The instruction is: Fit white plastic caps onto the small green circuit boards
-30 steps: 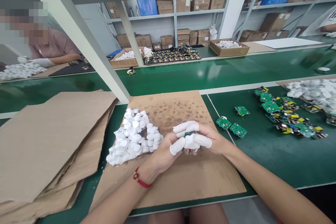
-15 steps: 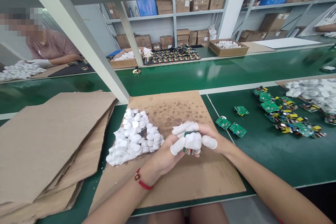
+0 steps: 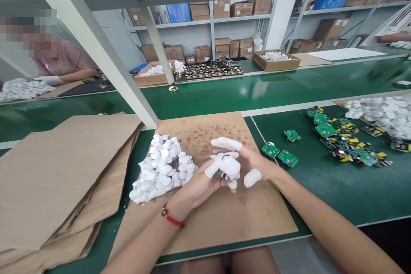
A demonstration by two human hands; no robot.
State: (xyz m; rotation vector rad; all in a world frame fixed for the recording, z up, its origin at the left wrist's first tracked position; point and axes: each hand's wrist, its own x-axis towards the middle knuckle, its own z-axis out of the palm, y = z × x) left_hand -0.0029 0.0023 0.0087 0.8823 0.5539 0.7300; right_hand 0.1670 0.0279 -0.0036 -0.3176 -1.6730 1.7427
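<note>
My left hand point(image 3: 207, 182) grips a small circuit board point(image 3: 220, 172) above the cardboard sheet point(image 3: 237, 218). A white, soft-looking piece point(image 3: 230, 166) covers the side of the board that faces me. Just to the right is my right hand point(image 3: 252, 158), its thumb and fingers apart, with nothing seen in it. White covers sit on several fingertips of both hands. A heap of similar white pieces point(image 3: 163, 167) lies on the cardboard, left of my hands. Part of the board is hidden by my left fingers.
Loose circuit boards point(image 3: 349, 141) and more white pieces point(image 3: 382, 111) lie on the right. Stacked cardboard point(image 3: 64, 175) is on the left, beside a slanting metal post point(image 3: 105, 55). Across the green bench sit a co-worker point(image 3: 67, 58), boxes of white pieces and a board-filled tray point(image 3: 208, 70).
My right hand has let go of the board and opened, its thumb moving down. The left hand has kept the board and shifted slightly left, tilting it.
</note>
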